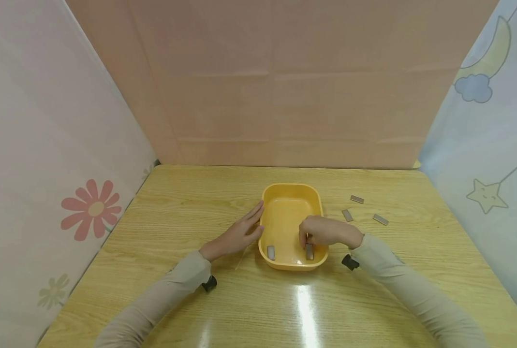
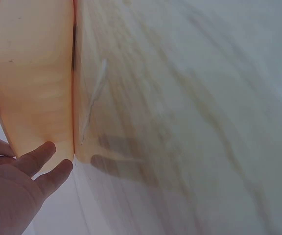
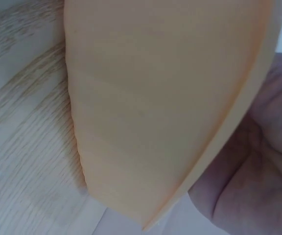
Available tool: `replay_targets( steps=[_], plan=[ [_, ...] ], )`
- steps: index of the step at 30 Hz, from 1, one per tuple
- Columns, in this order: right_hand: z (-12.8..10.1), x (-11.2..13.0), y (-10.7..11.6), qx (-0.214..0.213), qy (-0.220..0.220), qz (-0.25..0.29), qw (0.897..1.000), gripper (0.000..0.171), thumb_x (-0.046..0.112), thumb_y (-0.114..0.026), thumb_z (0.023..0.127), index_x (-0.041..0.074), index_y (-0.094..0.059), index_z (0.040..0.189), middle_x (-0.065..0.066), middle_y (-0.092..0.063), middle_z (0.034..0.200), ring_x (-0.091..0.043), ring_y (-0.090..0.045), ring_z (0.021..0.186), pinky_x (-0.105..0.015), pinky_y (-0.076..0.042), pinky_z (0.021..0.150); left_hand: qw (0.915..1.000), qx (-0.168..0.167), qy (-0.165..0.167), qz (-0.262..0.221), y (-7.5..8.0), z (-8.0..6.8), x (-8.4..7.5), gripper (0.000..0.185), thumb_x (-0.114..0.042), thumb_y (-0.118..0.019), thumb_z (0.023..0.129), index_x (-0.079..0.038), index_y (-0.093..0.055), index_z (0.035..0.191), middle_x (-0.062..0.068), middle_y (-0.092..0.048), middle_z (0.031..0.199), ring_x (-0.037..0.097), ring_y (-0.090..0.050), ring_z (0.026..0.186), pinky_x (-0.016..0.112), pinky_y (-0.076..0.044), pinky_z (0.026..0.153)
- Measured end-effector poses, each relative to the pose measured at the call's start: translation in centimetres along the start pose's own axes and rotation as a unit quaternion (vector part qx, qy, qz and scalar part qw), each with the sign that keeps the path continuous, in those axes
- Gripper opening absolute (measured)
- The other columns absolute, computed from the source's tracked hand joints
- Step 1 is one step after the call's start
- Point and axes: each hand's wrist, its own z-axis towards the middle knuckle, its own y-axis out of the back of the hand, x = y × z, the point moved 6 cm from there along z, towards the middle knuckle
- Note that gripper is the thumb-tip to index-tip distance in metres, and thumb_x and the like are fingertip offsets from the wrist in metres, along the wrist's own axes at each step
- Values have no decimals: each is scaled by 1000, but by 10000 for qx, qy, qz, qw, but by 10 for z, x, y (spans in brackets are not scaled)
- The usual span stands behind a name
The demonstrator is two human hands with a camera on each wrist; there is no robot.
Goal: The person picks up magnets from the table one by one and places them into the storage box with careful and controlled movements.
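The wooden table [image 1: 188, 212] bears a yellow tray [image 1: 284, 195]; it could skid sideways if the left hand [image 1: 236, 236], fingers straight and pressed flat against its outer wall, eases off; the right hand [image 1: 325, 232] reaches inside, fingertips pinching a grey metal piece [image 1: 309, 251] near the tray's near wall; it could slip from so light a pinch.

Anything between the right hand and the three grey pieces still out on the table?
Only the yellow plastic tray's right wall: the right hand reaches over it, grip at a grey piece inside. The three flat grey pieces lie beyond it on bare wooden table, nothing visible between.
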Motion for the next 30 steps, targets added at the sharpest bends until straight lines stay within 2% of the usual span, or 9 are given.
replay_targets(
  steps=[9,19,26,30],
  plan=[
    [1,0,-2,36,-76,-144,9999,32,-20,-63,76,8,-79,80,2,-72,82,-12,-65,78,-25,-54,68,9999,83,115,-56,0,-1,0,62,-23,-45,107,4,-16,156,8,-3,166,21,-12,148,40,-25,115],
    [1,0,-2,24,-170,-165,9997,31,-19,-63,76,7,-78,80,1,-71,82,-13,-64,78,-26,-53,69,9999,88,107,-4,1,-1,-1,62,-25,-44,108,3,-16,156,9,-4,166,21,-12,148,42,-25,115],
    [2,0,-2,-4,-66,-187,9998,30,-20,-64,73,8,-76,74,3,-68,76,-9,-57,70,-24,-50,64,9999,93,89,0,1,-1,-1,63,-25,-44,108,3,-16,156,9,-3,166,23,-13,148,43,-25,115],
    [2,-1,-2,18,-124,-152,9998,31,-20,-63,73,8,-76,75,3,-69,77,-10,-58,70,-24,-51,65,10000,58,46,-5,1,-1,-1,62,-24,-45,107,4,-16,155,9,-4,166,24,-13,148,44,-26,115]
  ],
)
